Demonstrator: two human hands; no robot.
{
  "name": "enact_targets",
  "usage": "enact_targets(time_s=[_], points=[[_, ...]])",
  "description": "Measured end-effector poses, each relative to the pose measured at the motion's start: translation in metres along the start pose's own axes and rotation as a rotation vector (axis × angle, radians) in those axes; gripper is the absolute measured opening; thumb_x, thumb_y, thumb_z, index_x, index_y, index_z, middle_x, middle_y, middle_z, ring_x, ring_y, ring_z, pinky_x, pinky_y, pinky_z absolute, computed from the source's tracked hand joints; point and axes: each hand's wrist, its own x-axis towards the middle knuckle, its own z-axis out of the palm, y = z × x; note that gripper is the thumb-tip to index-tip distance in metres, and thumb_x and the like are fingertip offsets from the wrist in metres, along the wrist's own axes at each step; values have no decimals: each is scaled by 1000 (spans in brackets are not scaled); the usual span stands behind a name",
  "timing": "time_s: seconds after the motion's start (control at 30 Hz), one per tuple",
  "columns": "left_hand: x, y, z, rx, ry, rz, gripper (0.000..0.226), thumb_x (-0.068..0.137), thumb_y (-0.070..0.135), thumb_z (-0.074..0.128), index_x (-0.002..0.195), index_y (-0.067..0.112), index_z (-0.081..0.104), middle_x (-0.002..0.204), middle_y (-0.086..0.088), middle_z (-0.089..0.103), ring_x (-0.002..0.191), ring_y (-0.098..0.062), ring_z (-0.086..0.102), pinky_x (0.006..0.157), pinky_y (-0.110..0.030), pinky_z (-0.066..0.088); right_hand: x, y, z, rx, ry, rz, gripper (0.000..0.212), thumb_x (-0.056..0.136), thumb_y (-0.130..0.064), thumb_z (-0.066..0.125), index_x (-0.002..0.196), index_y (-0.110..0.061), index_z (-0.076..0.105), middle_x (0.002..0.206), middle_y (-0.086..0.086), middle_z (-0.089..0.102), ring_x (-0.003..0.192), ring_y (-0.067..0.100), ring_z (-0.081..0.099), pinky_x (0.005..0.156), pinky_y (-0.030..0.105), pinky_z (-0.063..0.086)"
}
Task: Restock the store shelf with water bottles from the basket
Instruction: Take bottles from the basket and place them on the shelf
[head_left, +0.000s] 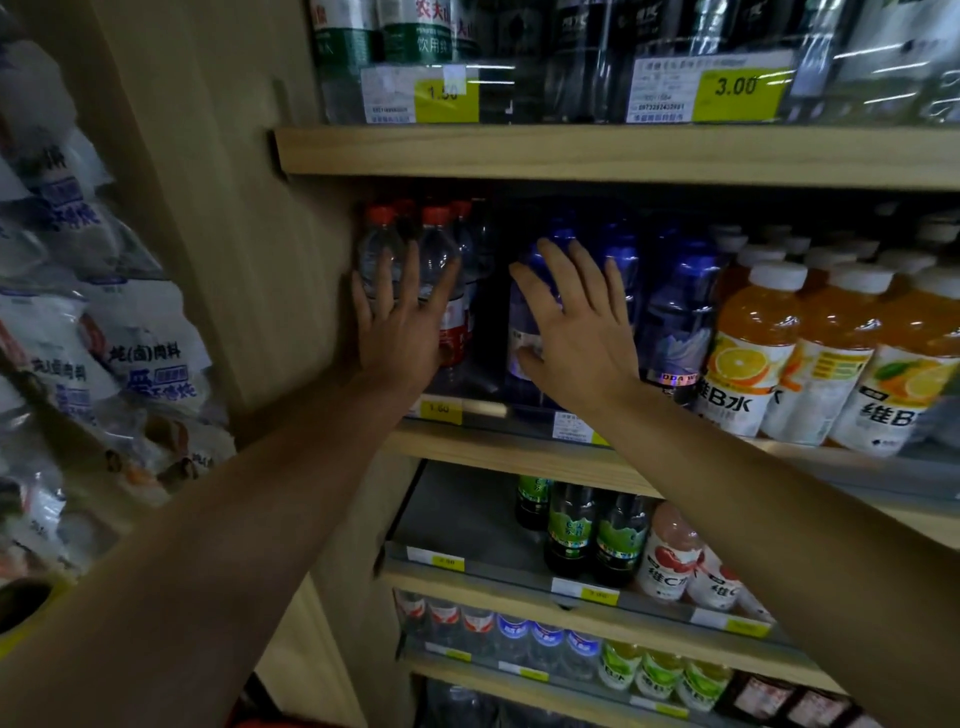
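Both hands are up at the middle shelf (519, 457), palms forward, fingers straight and spread. The left hand (405, 322) lies flat against the front of the red-capped water bottles (434, 260) at the shelf's left end, next to the wooden side panel (234, 234); fingers are not wrapped round any bottle, nothing is gripped. The right hand (576, 332) is flat on the front of a blue bottle (524, 332) just right of a dark gap between the two rows; also open, nothing held, though exact contact is hard to tell through the blur. The water bottles stand upright in rows running back into the shelf, red labels low on the front ones. Further right are more blue bottles (680, 312), then orange juice bottles (753, 348) with white caps. A yellow price tag (440, 409) sits on the shelf edge below the left wrist. The upper shelf (623, 153) carries green-labelled and dark bottles with yellow tags reading 1.50 and 3.00. Lower shelves hold green, pink and clear bottles. White snack bags (104, 312) hang at far left. No basket is in view.
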Motion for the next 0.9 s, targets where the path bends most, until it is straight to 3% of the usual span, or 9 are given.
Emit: enact_targets(time_s=[0.3, 0.47, 0.6, 0.7, 0.77, 0.9], points=[[-20, 4, -15, -88, -7, -4, 111, 72, 63, 71, 154, 39, 1, 164, -7, 3, 150, -35, -1, 115, -60, 3, -9, 1, -12, 65, -34, -33, 85, 77, -33, 75, 150, -21, 32, 159, 10, 21, 147, 36, 14, 119, 53, 5], [-80, 10, -18, -284, 1, 3, 92, 78, 56, 67, 154, 24, 24, 161, -8, 22, 147, -39, 13, 117, -54, 22, -50, -6, -23, 135, -58, 44, 86, 76, -36, 75, 149, -22, 32, 159, 10, 21, 146, 35, 15, 119, 53, 9], [-140, 24, -17, -374, -77, -28, 87, 77, 57, 62, 151, 23, 31, 156, -6, 35, 145, -34, 25, 113, -51, 31, -109, -17, -29, 151, -171, 103, 82, 79, -34, 72, 149, -21, 32, 158, 10, 21, 146, 36, 16, 119, 54, 13], [-190, 41, -25, -518, -226, -32, 85, 82, 53, 62, 152, 24, 26, 158, -4, 29, 147, -29, 24, 106, -45, 42, -163, -27, -36, 171, -313, 160, 81, 81, -35, 71, 150, -21, 31, 158, 10, 19, 145, 36, 16, 119, 54, 14], [-226, 54, -33, -582, -279, -27, 86, 84, 46, 68, 154, 21, 25, 160, -3, 28, 147, -24, 24, 107, -39, 41, -202, -32, -43, 182, -391, 194, 82, 80, -37, 71, 149, -21, 30, 158, 9, 19, 144, 36, 16, 118, 54, 16], [-298, 86, -45, -639, -389, -1, 83, 84, 42, 71, 152, 15, 32, 158, -8, 31, 146, -28, 26, 115, -42, 30, -278, -37, -65, 184, -583, 281, 87, 83, -42, 68, 153, -26, 20, 160, 4, 9, 148, 32, 7, 120, 49, 10]])
